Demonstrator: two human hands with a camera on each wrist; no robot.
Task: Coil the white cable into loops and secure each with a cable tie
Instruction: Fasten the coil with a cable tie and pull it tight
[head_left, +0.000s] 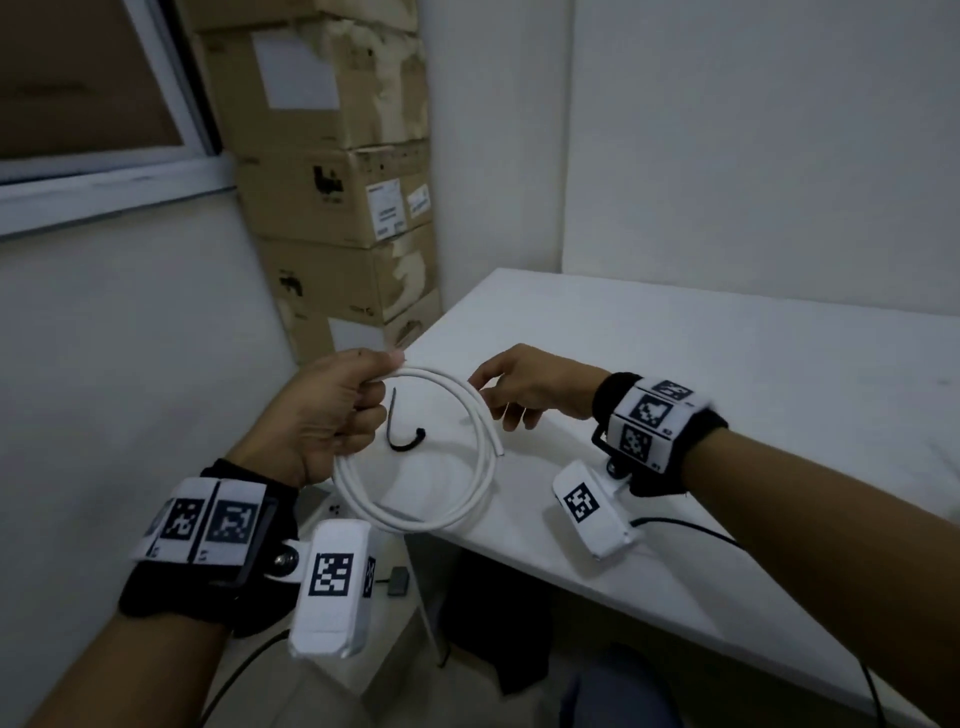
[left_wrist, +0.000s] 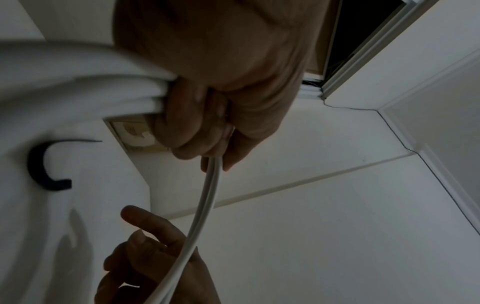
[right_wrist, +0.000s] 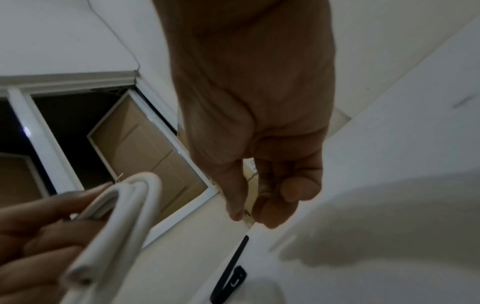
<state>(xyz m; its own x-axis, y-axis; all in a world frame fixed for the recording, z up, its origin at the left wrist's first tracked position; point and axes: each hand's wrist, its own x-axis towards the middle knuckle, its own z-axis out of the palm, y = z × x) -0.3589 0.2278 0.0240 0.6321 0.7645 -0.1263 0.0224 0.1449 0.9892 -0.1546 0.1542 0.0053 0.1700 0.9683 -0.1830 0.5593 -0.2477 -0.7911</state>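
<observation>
My left hand (head_left: 324, 415) grips the cable (head_left: 415, 512), which is white and wound into round loops. My fingers (left_wrist: 189, 123) curl around the loops where they bunch together, and my thumb lies on top. The coil hangs in the air over the near left corner of the table (head_left: 727, 395), partly past its edge. One cut end of the cable sticks out on the right side of the coil. My right hand (head_left: 530, 387) is just beside the coil, on its right side. Its fingers are loosely bent and hold nothing. I cannot tell if they touch the cable. A black tie (head_left: 402, 434) lies flat on the table. In the head view I see it through the middle of the coil. It is bent like a hook and nobody touches it. Both my wrists wear black bands with white camera boxes. Brown boxes (head_left: 332, 197) are stacked in the corner behind the table, next to a window (head_left: 88, 104).
</observation>
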